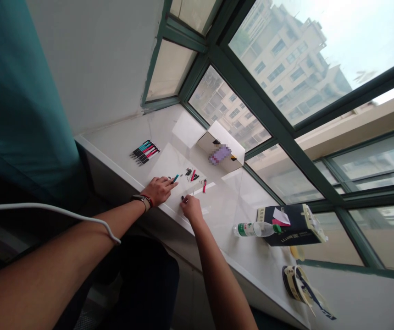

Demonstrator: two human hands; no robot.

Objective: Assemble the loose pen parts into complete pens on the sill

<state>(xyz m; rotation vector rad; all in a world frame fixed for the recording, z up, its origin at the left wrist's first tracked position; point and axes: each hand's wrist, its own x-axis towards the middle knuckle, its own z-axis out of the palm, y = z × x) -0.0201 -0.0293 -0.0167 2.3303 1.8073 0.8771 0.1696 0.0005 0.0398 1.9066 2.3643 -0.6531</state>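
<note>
On the white windowsill counter, my left hand (160, 190) is closed with a teal pen barrel (175, 178) at its fingertips. My right hand (191, 207) is pinched, with a small black pen part (183, 198) at its fingers. A thin sliver also sticks up beside that hand, too small to make out. Beyond the hands lie loose pen parts: a red barrel (193, 175), another red barrel (204, 185) and several small black pieces (188, 172). Farther left, several pens (145, 152) in teal, red, white and black lie side by side in a row.
An open white box (202, 137) with a blurred purple item (220, 155) stands by the window. To the right are a lying plastic bottle (252, 229), a dark paper box (293, 224) and a paper tub (295, 284). A white cable (62, 208) crosses my left forearm.
</note>
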